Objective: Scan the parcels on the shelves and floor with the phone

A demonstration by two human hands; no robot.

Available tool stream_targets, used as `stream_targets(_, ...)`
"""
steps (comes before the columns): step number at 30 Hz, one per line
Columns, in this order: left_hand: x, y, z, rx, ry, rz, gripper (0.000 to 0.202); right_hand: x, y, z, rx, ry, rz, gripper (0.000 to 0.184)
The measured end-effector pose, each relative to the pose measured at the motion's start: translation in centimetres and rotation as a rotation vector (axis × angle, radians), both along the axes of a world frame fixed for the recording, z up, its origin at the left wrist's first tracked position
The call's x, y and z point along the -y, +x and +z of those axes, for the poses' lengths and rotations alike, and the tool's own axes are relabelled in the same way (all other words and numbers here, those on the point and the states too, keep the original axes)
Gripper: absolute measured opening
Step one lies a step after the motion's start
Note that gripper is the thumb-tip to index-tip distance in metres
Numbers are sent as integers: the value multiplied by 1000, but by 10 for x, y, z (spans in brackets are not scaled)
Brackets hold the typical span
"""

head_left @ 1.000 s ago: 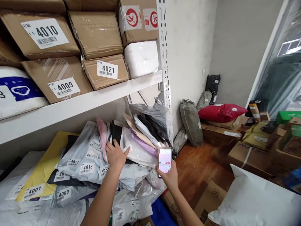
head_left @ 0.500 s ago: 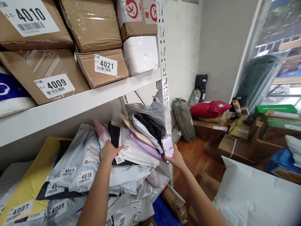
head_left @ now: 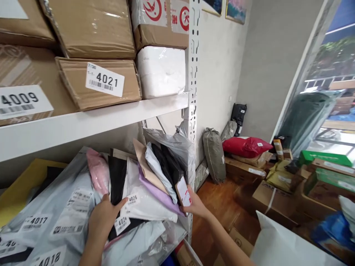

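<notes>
Holding the phone (head_left: 183,193) was left to the right hand (head_left: 194,205).

In the head view, the phone was clasped in that hand's fingers, screen lit, at the right end of the leaning parcels, just beside the purple mailer (head_left: 154,192). The left hand (head_left: 103,217) was spread — thumb stretched well away from the forefinger — in front of the black mailer (head_left: 116,177), between the pink mailer (head_left: 97,170) and the white mailer (head_left: 149,207), whose label (head_left: 133,199) was almost met by the thumb tip. Whether anything was pinched by its hidden fingers could not be told. Above, a carton (head_left: 101,83) marked 4021 was borne by the white shelf board (head_left: 83,126).
</notes>
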State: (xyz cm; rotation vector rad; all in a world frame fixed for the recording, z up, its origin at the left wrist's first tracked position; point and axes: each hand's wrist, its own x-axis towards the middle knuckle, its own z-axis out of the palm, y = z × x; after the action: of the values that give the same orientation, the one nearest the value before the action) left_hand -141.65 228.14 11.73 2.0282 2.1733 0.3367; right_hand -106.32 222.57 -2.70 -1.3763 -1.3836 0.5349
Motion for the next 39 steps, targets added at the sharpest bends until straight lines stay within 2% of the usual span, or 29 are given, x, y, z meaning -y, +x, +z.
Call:
stream_targets(3, 8, 2, 2, 6, -35, 95, 91, -8, 2, -2, 1, -10, 46, 49)
stream_targets(6, 8, 6, 10, 13, -30, 135, 92, -6, 5, -3, -28, -37, 77, 51)
stream_targets(8, 13, 11, 15, -14, 72, 175, 93, 5, 5, -1, -72, -49, 64, 54)
stream_targets(10, 28, 25, 15, -36, 281, 189, 89, 24, 4, 5, -129, -54, 28, 54)
stream_targets(11, 39, 37, 13, 3, 390, 142, 82, 35, 3, 8, -160, -56, 5, 55)
stream_targets(12, 53, 51, 8, 93, 437, 44, 73, 46, 1, 13, -192, -58, -17, 55)
stream_targets(13, 67, 69, 0, 238, 381, -93, 65, 57, -2, 17, -224, -61, -35, 55)
stream_targets(14, 82, 89, -9, 425, 246, -249, 60, 67, -4, 21, -256, -65, -46, 56)
stream_targets(15, 96, 111, -21, 622, 11, -398, 58, 75, -7, 25, -290, -69, -49, 57)
stream_targets(16, 108, 133, -34, 811, -258, -491, 59, 82, -10, 28, -325, -72, -45, 58)
stream_targets(17, 119, 154, -47, 990, -457, -538, 61, 87, -13, 29, -362, -76, -40, 58)
stream_targets(19, 134, 189, -72, 1334, -646, -537, 69, 93, -16, 30, -440, -84, -33, 57)
stream_targets(22, 141, 215, -97, 1687, -737, -399, 82, 99, -11, 28, -574, -101, 18, 53)
stream_targets(25, 141, 216, -106, 1807, -843, -280, 86, 107, 1, 26, -715, -127, 123, 38)
stream_targets(29, 146, 211, -109, 1902, -911, -179, 81, 122, 18, 24, -817, -158, 240, 30)
stream_targets(34, 155, 215, -115, 1936, -941, -163, 79, 138, 26, 20, -832, -124, 314, 46)
stream_targets(39, 163, 217, -114, 1947, -950, -183, 74, 142, 22, 15, -894, -134, 262, 49)
